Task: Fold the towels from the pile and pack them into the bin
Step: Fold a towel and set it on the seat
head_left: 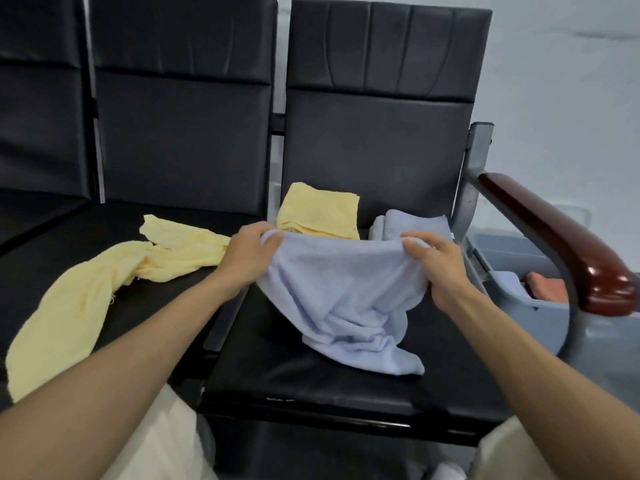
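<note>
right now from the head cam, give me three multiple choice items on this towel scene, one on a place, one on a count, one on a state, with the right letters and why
1. Where is the grey bin?
A. on the left seat
B. beyond the wooden armrest, on the person's right
C. in the person's lap

2. How many yellow towels are in view?
A. one
B. two
C. four

3. What state is the blue towel in the hands in?
A. held up by its top edge, rumpled, its lower part on the seat
B. rolled tight
C. folded flat in the bin

Answers:
1 B, the bin shows past the armrest at the right edge.
2 B, an unfolded yellow towel sprawls on the left seat and a folded yellow towel sits by the backrest.
3 A, the left hand and right hand pinch its upper edge while it sags.
</note>
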Motion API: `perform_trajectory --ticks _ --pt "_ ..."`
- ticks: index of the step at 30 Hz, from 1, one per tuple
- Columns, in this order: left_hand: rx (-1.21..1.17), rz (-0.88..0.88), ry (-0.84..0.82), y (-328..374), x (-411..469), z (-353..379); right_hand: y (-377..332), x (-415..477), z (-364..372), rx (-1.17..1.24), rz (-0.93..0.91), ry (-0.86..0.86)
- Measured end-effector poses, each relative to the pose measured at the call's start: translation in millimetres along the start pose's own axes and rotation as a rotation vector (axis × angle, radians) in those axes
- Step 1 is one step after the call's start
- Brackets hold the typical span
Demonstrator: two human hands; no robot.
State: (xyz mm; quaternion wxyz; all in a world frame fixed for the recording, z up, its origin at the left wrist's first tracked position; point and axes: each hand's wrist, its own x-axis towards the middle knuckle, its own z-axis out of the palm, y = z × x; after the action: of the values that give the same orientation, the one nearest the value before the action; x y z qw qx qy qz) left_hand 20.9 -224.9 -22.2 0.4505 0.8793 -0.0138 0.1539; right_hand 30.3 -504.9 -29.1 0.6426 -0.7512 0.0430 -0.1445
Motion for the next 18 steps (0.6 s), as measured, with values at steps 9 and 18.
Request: perform_trajectory --ticks 9,18 --pt "-0.380 -0.050 -0.076 122 16 -97 -134 2 -21 0.016 -0.259 0.102" --pt "0.313 0.209 -0.262 184 -7 -162 -211 -16 -56 -0.195 -0.436 0.134"
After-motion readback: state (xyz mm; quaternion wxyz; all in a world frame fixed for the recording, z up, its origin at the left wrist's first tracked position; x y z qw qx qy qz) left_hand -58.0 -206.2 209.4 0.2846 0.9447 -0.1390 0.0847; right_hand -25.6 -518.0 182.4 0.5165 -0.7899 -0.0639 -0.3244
